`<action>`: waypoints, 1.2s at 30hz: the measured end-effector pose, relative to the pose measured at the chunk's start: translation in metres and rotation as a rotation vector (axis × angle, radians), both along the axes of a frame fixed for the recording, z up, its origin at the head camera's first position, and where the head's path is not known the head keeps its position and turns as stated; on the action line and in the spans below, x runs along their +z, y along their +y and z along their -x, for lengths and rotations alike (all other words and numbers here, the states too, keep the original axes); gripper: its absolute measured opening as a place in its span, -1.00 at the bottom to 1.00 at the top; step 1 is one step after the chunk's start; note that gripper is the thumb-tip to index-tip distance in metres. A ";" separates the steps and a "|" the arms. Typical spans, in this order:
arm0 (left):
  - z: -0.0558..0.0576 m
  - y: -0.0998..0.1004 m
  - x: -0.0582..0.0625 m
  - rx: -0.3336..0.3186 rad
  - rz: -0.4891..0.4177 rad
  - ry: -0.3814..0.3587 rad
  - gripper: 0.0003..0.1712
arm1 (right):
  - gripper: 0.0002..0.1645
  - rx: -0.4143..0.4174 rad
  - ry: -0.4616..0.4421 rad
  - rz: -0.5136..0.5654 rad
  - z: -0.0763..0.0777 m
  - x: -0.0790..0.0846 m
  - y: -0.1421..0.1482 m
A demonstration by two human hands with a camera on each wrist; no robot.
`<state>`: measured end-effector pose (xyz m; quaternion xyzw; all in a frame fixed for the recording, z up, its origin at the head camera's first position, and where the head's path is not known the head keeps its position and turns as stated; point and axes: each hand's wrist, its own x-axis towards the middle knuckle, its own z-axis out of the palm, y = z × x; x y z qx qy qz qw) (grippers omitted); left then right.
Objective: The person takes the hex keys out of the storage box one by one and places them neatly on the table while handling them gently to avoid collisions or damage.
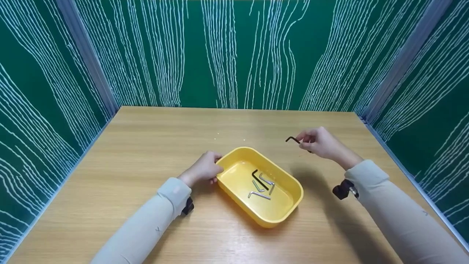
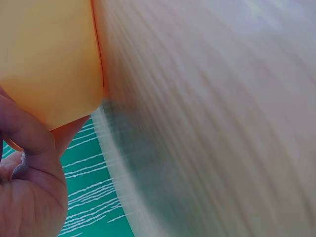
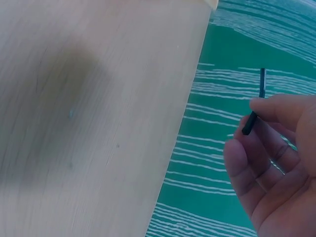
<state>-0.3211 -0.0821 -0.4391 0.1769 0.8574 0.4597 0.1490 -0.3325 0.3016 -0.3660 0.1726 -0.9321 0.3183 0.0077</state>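
A yellow rectangular bin [image 1: 240,205] stands on the table, turned at an angle. Several hex keys lie inside it: a black hex key [image 1: 261,180] and silver ones, among them a silver hex key [image 1: 260,195] near the front wall. My left hand [image 1: 205,167] grips the bin's far-left corner, thumb at the rim and fingers down the outside. In the left wrist view that hand [image 2: 34,168] holds the bin's wall [image 2: 54,59]. Above the table, right of the bin, my right hand [image 1: 317,143] pinches another black hex key [image 1: 292,139] between thumb and fingers. The right wrist view shows this black hex key [image 3: 262,84] too.
The wooden table [image 1: 146,139] carries a few tiny pale specks [image 1: 216,135] behind the bin. Green walls [image 1: 238,55] with white wavy lines close off the back and both sides. Dark wrist cameras [image 1: 342,189] hang under the cuffs.
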 end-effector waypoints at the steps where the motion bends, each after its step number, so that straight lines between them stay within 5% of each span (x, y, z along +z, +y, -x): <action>1: 0.000 0.000 0.000 0.002 0.002 -0.004 -0.57 | -0.82 -0.005 -0.003 -0.002 0.000 0.000 0.002; 15: 0.002 0.000 0.002 0.020 0.015 -0.021 -0.55 | -0.80 -0.083 0.000 -0.053 0.007 -0.003 0.033; 23: 0.002 0.000 0.000 0.014 -0.016 -0.010 -0.56 | -0.84 -0.089 0.091 -0.050 0.011 -0.008 0.047; 36: 0.001 0.001 0.001 0.016 -0.008 -0.012 -0.58 | -0.80 -0.169 -0.004 -0.057 0.010 -0.013 0.081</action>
